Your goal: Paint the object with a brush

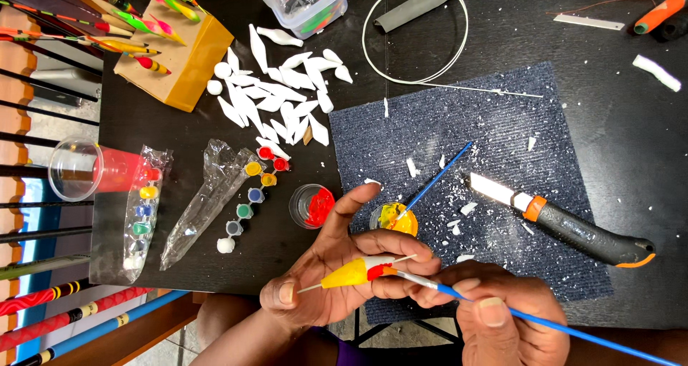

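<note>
My left hand holds a small float on a thin stick, painted yellow with a red and white end. My right hand grips a blue-handled paintbrush, its tip touching the red part of the float. Just beyond my hands stand a small cup of yellow-orange paint with a second blue brush resting in it, and a small cup of red paint.
A dark blue mat with white shavings carries a black and orange utility knife. Several white carved float bodies lie behind. A strip of small paint pots, plastic wrappers, a clear cup, a wire loop, finished floats surround them.
</note>
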